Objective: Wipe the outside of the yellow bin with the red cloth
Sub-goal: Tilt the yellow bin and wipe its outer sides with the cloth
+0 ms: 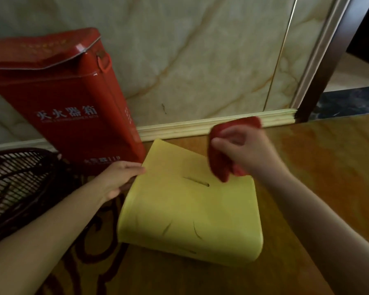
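Note:
The yellow bin (190, 209) lies tipped on its side on the floor, a broad flat side facing up with a dark slot and a few dark marks on it. My left hand (117, 177) grips the bin's left edge near its far corner. My right hand (245, 150) is closed on the crumpled red cloth (219, 165), which hangs down from my fingers. The cloth's lower end hovers at the bin's far right edge; I cannot tell whether it touches the yellow surface.
A tall red metal box (68, 99) with white lettering leans at the wall just left of the bin. A black wire basket (15, 184) sits at the far left. Marble wall and pale skirting board (211, 124) lie behind; a dark door frame (328, 60) stands at the right.

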